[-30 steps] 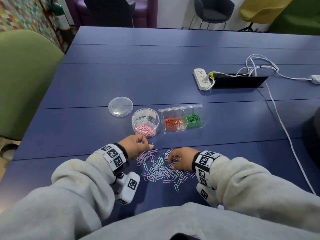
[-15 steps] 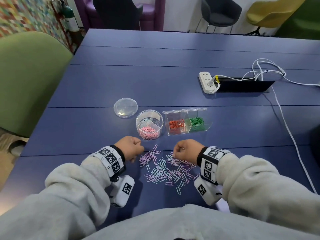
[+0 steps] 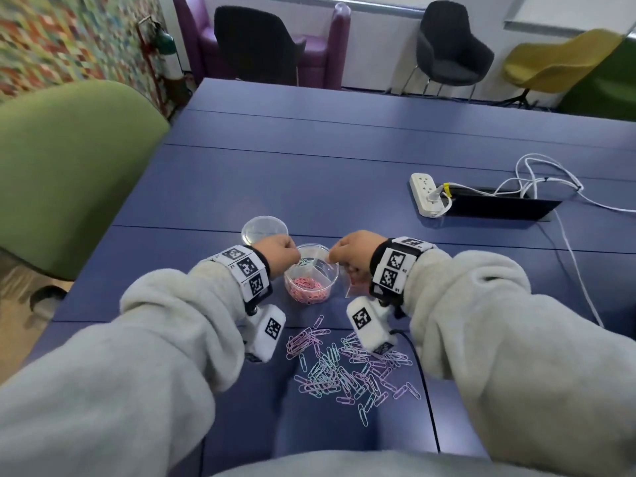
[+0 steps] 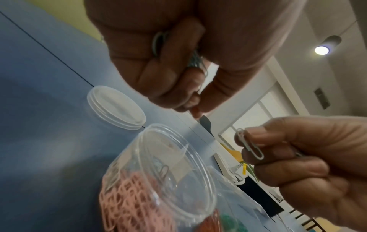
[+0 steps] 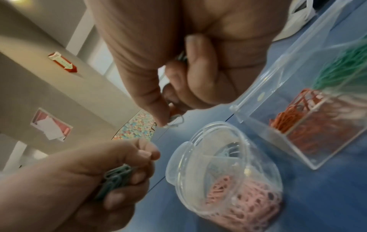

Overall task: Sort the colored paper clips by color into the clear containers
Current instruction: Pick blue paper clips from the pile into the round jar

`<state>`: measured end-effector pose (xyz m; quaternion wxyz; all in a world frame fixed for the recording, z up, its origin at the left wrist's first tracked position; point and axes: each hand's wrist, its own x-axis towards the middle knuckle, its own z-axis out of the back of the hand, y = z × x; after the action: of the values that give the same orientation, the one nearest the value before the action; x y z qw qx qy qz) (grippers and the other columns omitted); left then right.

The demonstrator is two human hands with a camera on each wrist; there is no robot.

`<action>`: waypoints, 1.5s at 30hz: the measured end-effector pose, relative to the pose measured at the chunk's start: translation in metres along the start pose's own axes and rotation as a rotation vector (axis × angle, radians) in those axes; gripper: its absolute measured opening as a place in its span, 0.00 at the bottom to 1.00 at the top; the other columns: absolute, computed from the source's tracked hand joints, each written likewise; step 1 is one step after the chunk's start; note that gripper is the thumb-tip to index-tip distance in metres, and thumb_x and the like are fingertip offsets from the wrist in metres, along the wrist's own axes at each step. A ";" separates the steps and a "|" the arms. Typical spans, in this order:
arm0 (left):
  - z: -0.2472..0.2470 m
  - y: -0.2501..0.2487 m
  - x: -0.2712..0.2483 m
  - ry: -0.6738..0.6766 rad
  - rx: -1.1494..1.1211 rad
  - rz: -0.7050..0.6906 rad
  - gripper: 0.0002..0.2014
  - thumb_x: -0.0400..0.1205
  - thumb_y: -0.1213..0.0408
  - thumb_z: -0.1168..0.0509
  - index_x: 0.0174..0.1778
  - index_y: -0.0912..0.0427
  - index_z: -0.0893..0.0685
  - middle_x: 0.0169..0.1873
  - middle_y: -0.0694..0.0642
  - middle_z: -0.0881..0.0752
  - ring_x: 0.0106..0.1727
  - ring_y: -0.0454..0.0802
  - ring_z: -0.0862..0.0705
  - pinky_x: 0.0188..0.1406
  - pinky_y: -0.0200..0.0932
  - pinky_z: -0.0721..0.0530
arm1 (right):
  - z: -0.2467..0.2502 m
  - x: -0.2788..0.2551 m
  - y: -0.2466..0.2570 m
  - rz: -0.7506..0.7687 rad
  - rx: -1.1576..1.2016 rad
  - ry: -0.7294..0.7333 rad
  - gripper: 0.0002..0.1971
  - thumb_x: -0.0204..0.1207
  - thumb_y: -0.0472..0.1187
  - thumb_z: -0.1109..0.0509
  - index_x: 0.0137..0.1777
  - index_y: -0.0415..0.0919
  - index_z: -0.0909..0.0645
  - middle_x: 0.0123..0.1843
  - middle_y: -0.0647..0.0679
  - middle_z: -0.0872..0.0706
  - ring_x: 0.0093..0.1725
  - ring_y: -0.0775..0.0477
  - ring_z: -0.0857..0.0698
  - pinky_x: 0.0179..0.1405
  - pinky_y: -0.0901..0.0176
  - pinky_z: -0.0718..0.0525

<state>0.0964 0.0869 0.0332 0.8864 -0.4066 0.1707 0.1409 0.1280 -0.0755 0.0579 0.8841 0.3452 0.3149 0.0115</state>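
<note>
A round clear container [image 3: 327, 270] holds pink clips in its near compartment and a few light blue ones at the back. My left hand [image 3: 290, 254] hovers at its left rim and grips a bunch of light blue clips [image 5: 117, 177]. At the right rim, my right hand [image 3: 335, 258] pinches one pale clip [image 4: 250, 146] between thumb and fingertips, with more tucked in its curled fingers. A loose pile of pink, lilac and light blue clips [image 3: 344, 366] lies near me. The clear box [image 5: 282, 138] with orange and green clips is mostly hidden by my right wrist in the head view.
The round lid [image 3: 264, 229] lies just behind my left hand. A white power strip [image 3: 426, 194], a black cable slot and white cables sit at the far right. A green chair [image 3: 69, 173] stands at the table's left edge.
Both hands have lifted off the clip pile and moved forward to the round container's rim, each carrying clips. The head view has tilted, so the pile now appears nearer.
</note>
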 end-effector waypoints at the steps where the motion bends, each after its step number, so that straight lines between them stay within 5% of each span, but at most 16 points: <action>1: 0.002 -0.004 0.007 -0.006 0.010 0.014 0.09 0.80 0.64 0.39 0.33 0.54 0.25 0.25 0.51 0.25 0.26 0.46 0.28 0.25 0.36 0.29 | 0.001 0.004 0.006 -0.028 0.010 0.011 0.10 0.76 0.38 0.30 0.35 0.38 0.25 0.24 0.46 0.31 0.15 0.51 0.34 0.18 0.67 0.34; 6: 0.007 -0.017 0.034 0.087 0.118 -0.001 0.06 0.78 0.66 0.40 0.36 0.55 0.25 0.32 0.53 0.20 0.30 0.50 0.22 0.26 0.37 0.24 | 0.003 0.022 0.023 -0.129 0.101 0.048 0.18 0.77 0.37 0.31 0.27 0.40 0.32 0.22 0.48 0.34 0.10 0.54 0.38 0.15 0.76 0.36; 9: 0.010 -0.024 0.044 0.120 0.349 -0.114 0.02 0.77 0.63 0.38 0.41 0.52 0.23 0.41 0.50 0.17 0.44 0.51 0.18 0.44 0.41 0.19 | 0.000 0.033 0.024 -0.108 0.009 0.065 0.17 0.76 0.37 0.31 0.28 0.40 0.31 0.22 0.47 0.32 0.13 0.53 0.36 0.14 0.69 0.36; 11: 0.010 -0.028 0.048 0.151 0.474 -0.203 0.06 0.77 0.62 0.36 0.48 0.51 0.21 0.44 0.48 0.18 0.47 0.48 0.19 0.45 0.38 0.23 | 0.001 0.040 0.022 -0.080 -0.070 0.059 0.14 0.76 0.38 0.31 0.30 0.42 0.29 0.25 0.48 0.29 0.18 0.53 0.32 0.14 0.65 0.31; 16: 0.009 -0.032 0.056 0.204 0.672 -0.308 0.15 0.76 0.66 0.34 0.59 0.52 0.19 0.54 0.50 0.16 0.56 0.51 0.18 0.46 0.38 0.24 | 0.007 0.052 0.016 -0.065 -0.093 0.032 0.09 0.76 0.40 0.30 0.36 0.46 0.24 0.30 0.50 0.25 0.23 0.56 0.26 0.10 0.74 0.30; 18: 0.009 -0.029 0.058 0.196 0.674 -0.325 0.16 0.76 0.66 0.33 0.60 0.51 0.19 0.57 0.50 0.16 0.57 0.50 0.18 0.48 0.39 0.24 | 0.007 0.051 0.019 -0.057 -0.130 0.040 0.04 0.77 0.41 0.30 0.44 0.41 0.19 0.29 0.50 0.25 0.24 0.53 0.27 0.16 0.69 0.26; 20: 0.010 -0.027 0.058 0.194 0.647 -0.339 0.17 0.76 0.67 0.33 0.60 0.51 0.19 0.57 0.49 0.17 0.57 0.50 0.18 0.48 0.38 0.24 | 0.005 0.051 0.021 -0.052 -0.212 0.044 0.10 0.77 0.41 0.31 0.52 0.35 0.16 0.28 0.48 0.25 0.23 0.51 0.29 0.23 0.63 0.28; 24: 0.012 -0.022 0.057 0.191 0.606 -0.340 0.18 0.75 0.67 0.32 0.61 0.50 0.20 0.56 0.48 0.16 0.55 0.48 0.18 0.50 0.38 0.21 | -0.001 0.055 0.023 -0.069 -0.130 0.042 0.04 0.75 0.39 0.29 0.41 0.44 0.20 0.30 0.50 0.24 0.25 0.53 0.27 0.16 0.71 0.27; 33: 0.026 0.005 0.056 -0.009 0.229 -0.257 0.14 0.73 0.65 0.31 0.55 0.51 0.18 0.38 0.44 0.17 0.40 0.45 0.18 0.49 0.42 0.16 | -0.015 0.081 0.037 -0.118 -0.086 0.065 0.06 0.73 0.38 0.27 0.39 0.36 0.17 0.31 0.45 0.15 0.35 0.45 0.15 0.52 0.51 0.14; 36: 0.032 0.013 0.053 -0.051 0.248 -0.249 0.10 0.73 0.67 0.34 0.49 0.54 0.17 0.42 0.48 0.16 0.40 0.45 0.19 0.48 0.39 0.17 | -0.015 0.081 0.041 -0.094 -0.056 0.087 0.03 0.74 0.34 0.28 0.41 0.37 0.19 0.35 0.47 0.16 0.34 0.51 0.14 0.34 0.68 0.14; 41: 0.034 0.023 0.046 -0.020 0.260 -0.222 0.09 0.77 0.67 0.35 0.51 0.54 0.18 0.32 0.41 0.25 0.32 0.36 0.27 0.30 0.24 0.31 | -0.011 0.080 0.042 -0.075 0.004 0.089 0.09 0.74 0.31 0.31 0.53 0.38 0.24 0.39 0.47 0.19 0.34 0.54 0.18 0.21 0.72 0.21; 45: 0.030 0.028 0.038 0.009 0.196 -0.171 0.10 0.78 0.67 0.36 0.52 0.50 0.19 0.34 0.42 0.24 0.39 0.43 0.23 0.42 0.33 0.26 | -0.010 0.077 0.038 -0.067 0.052 0.062 0.09 0.74 0.31 0.31 0.52 0.38 0.23 0.39 0.47 0.19 0.34 0.54 0.18 0.18 0.73 0.23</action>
<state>0.1255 0.1321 0.0164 0.9298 -0.3319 0.1523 0.0456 0.1912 -0.0222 0.0331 0.8644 0.3569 0.3537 -0.0156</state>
